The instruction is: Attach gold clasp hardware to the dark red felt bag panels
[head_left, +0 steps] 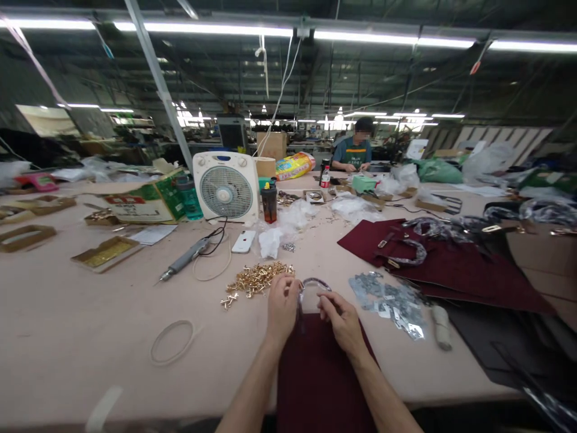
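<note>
Workshop hall, strip lights above broad pale table (216,337). Head view: left hand (282,305) curled, fingertips pinching left leg of curved, glossy dark handle (317,280). Right hand (343,323) bent at handle's right side, thumb and forefinger close together; whether they grasp anything, cannot tell. Handle at far end of matte burgundy panel (324,385), which lies between forearms. Good handling, by judgement: panel flat, handle steadied, both legs even. Shiny gold fasteners (259,279) heaped beyond left hand; thin silvery plates (387,300) scattered right.
</note>
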`<state>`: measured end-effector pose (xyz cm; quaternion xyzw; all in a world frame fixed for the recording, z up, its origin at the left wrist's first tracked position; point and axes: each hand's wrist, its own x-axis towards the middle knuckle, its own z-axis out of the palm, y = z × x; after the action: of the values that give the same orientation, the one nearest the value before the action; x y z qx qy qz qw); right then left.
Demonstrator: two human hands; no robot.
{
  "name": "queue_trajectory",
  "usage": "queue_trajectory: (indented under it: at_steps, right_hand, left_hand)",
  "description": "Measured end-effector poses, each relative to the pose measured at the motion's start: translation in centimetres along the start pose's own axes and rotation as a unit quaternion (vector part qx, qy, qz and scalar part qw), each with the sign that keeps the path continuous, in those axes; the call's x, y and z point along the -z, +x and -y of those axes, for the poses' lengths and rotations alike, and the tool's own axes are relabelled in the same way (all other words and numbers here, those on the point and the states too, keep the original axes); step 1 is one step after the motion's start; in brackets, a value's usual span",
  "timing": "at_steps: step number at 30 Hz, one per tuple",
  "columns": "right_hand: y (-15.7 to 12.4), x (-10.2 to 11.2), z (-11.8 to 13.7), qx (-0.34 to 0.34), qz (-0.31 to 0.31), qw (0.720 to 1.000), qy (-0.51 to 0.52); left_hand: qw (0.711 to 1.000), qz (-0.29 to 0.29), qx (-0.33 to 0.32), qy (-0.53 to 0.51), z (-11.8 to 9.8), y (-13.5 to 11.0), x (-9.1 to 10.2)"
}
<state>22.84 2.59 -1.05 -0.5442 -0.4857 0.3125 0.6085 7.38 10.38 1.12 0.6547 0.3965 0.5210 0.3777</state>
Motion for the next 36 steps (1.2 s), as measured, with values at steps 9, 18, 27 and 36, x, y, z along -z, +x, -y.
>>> queue_trajectory:
  at_steps: [9, 18, 27, 36]
  right_hand:
    - [-0.1, 1.5, -1.3, 0.035, -0.114, 0.989, 0.091]
    - [-1.3, 3.8, -0.3, 0.070, -0.079, 0.994, 0.018]
    - [-2.8, 3.8, -0.6, -0.048, -0.024, 0.998, 0.042]
    - [-2.4, 4.8, -0.3, -0.154, -0.057, 0.937, 0.308]
  left_hand:
    - [0.911, 0.174, 0.146, -0.344, -0.9, -3.5, -6.7]
    - [0.851, 0.189, 0.250, -0.422, -0.1, -3.7, -5.2]
    - [0.901, 0.202, 0.138, -0.359, -0.8, -4.1, -5.7]
    - [0.920, 0.222, 0.079, -0.313, -1.1, -5.0, -6.1]
